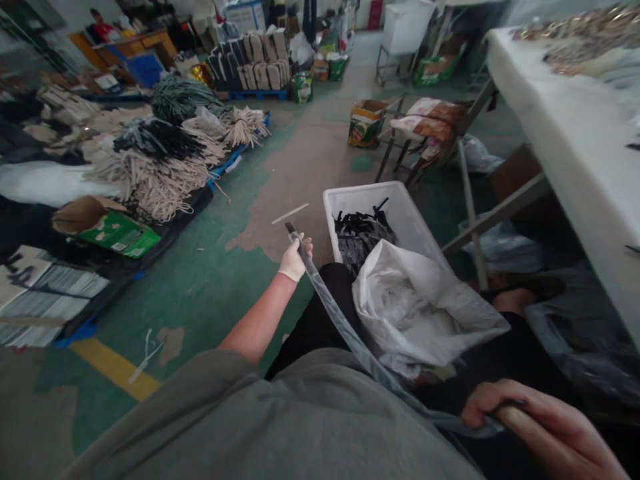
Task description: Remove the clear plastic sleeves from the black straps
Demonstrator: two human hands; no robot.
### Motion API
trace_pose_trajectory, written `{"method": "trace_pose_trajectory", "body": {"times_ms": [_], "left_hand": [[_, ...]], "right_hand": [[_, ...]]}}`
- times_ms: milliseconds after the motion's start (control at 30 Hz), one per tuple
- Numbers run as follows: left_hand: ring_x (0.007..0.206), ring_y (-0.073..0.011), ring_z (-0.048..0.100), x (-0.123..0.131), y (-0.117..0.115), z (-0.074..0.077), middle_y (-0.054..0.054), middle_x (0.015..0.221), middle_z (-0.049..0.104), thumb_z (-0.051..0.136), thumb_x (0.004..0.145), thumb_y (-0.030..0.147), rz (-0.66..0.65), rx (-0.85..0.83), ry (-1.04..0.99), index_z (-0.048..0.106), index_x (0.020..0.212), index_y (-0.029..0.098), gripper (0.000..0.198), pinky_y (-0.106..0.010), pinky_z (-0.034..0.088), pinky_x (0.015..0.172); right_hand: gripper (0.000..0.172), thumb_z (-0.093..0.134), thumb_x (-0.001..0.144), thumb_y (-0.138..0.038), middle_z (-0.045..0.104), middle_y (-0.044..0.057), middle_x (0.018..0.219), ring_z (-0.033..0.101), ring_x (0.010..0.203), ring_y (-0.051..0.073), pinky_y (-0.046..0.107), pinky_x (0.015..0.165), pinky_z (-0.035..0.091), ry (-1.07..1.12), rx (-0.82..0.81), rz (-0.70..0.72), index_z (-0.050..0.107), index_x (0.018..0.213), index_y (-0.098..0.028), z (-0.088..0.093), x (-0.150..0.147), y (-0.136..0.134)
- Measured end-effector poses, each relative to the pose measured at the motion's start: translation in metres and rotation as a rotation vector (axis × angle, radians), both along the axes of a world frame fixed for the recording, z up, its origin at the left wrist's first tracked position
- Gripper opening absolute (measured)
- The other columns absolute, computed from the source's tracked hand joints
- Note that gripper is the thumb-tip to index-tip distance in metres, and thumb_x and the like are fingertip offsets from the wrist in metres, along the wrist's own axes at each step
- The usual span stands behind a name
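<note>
- The left hand [294,259], close to the view's centre, has its grip closed around a clear, greyish strip [340,320], just short of the dark tip.
- The right hand [540,420], at four o'clock, has its grip closed on the strip's other end.
- Between them, the strip runs from the centre toward four o'clock, across the front of the grey shirt [280,420].
- At three o'clock from the left hand, a white bin [413,220] holds dark pieces [363,233]; an open white sack [450,327] overlaps its near side.
- A white counter [540,107] stands at two o'clock.
- Bundled cords [150,167] lie at ten o'clock.
</note>
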State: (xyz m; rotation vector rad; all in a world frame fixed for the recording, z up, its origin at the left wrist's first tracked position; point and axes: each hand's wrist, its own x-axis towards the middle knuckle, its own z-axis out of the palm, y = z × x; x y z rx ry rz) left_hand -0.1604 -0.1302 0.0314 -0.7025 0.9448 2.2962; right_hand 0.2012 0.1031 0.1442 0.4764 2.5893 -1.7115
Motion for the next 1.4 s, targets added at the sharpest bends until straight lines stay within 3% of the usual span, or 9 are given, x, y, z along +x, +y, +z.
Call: {"method": "trace_pose_trajectory", "body": {"times_ms": [200,367,533,700,900,1033,1133,1267,1400], "left_hand": [[0.064,-0.0131,0.064,0.077,0.062,0.028,-0.011,0.086,0.071,0.064,0.086,0.038,-0.888,0.089,0.524,0.066,0.114,0.011,0.039,-0.02,0.042,0.053],[0.064,-0.0131,0.061,0.135,0.08,0.041,-0.011,0.084,0.071,0.067,0.082,0.047,-1.348,0.089,0.626,0.07,0.106,0.012,0.043,-0.023,0.041,0.057],[0.08,-0.021,0.066,0.157,0.1,0.065,-0.013,0.087,0.071,0.052,0.082,0.069,-1.32,0.254,0.595,0.068,0.105,0.012,0.063,-0.032,0.049,0.077],[0.065,-0.0149,0.058,0.166,0.12,0.078,-0.005,0.068,0.065,0.054,0.086,0.055,-1.292,0.006,0.854,0.066,0.084,0.013,0.043,-0.028,0.045,0.07],[0.058,-0.013,0.052,0.179,0.081,0.029,-0.001,0.061,0.058,0.06,0.08,0.056,-1.618,-0.146,0.793,0.061,0.068,0.016,0.042,-0.026,0.041,0.059],[0.051,-0.0132,0.05,0.178,0.064,-0.011,-0.004,0.06,0.059,0.055,0.08,0.067,-1.383,-0.087,0.455,0.065,0.074,0.015,0.053,-0.027,0.041,0.053],[0.054,-0.0131,0.054,0.144,0.078,-0.013,-0.004,0.063,0.062,0.071,0.07,0.06,-1.085,-0.168,0.415,0.066,0.078,0.014,0.047,-0.027,0.045,0.057],[0.07,-0.0148,0.064,0.058,0.121,0.025,-0.007,0.077,0.069,0.076,0.07,0.05,-0.785,-0.207,0.558,0.067,0.084,0.012,0.041,-0.026,0.051,0.07],[0.089,-0.0165,0.068,-0.023,0.19,0.075,-0.008,0.093,0.071,0.063,0.085,0.043,-0.507,-0.134,0.791,0.065,0.096,0.015,0.031,-0.03,0.052,0.082]], "right_hand": [[0.024,0.064,0.085,-0.046,0.051,0.006,0.146,0.052,0.129,0.03,0.044,0.107,0.04,0.211,-0.297,-0.199,0.075,0.084,-0.025,-0.01,-0.059,-0.007],[0.026,0.067,0.083,-0.049,0.058,0.005,0.139,0.048,0.132,0.027,0.044,0.114,0.03,0.332,-0.348,-0.252,0.076,0.088,-0.024,-0.015,-0.083,0.015],[0.033,0.07,0.078,-0.051,0.075,0.007,0.106,0.067,0.103,0.026,0.041,0.094,0.051,0.298,-0.375,-0.294,0.078,0.09,-0.022,-0.013,-0.091,0.002],[0.029,0.07,0.078,-0.049,0.075,0.006,0.103,0.068,0.103,0.026,0.041,0.091,0.054,0.388,-0.372,-0.398,0.078,0.086,-0.022,-0.004,-0.087,-0.002],[0.02,0.07,0.082,-0.042,0.076,0.002,0.102,0.066,0.106,0.021,0.04,0.107,0.042,0.565,-0.24,-0.766,0.077,0.091,-0.026,0.004,-0.038,0.051],[0.032,0.067,0.08,-0.053,0.075,0.003,0.102,0.067,0.096,0.021,0.037,0.092,0.052,0.324,-0.203,-0.726,0.077,0.094,-0.026,-0.011,-0.006,0.071],[0.041,0.068,0.073,-0.063,0.073,0.003,0.087,0.063,0.07,0.018,0.032,0.067,0.054,0.192,-0.062,-0.823,0.077,0.091,-0.026,-0.02,0.01,0.077],[0.047,0.069,0.07,-0.062,0.063,0.001,0.061,0.054,0.056,0.017,0.034,0.058,0.05,0.167,0.149,-1.06,0.076,0.093,-0.022,-0.008,0.015,0.087],[0.027,0.064,0.083,-0.047,0.071,0.003,0.09,0.068,0.085,0.023,0.042,0.09,0.051,0.385,0.287,-1.11,0.074,0.099,-0.028,0.009,-0.007,0.107]]}}
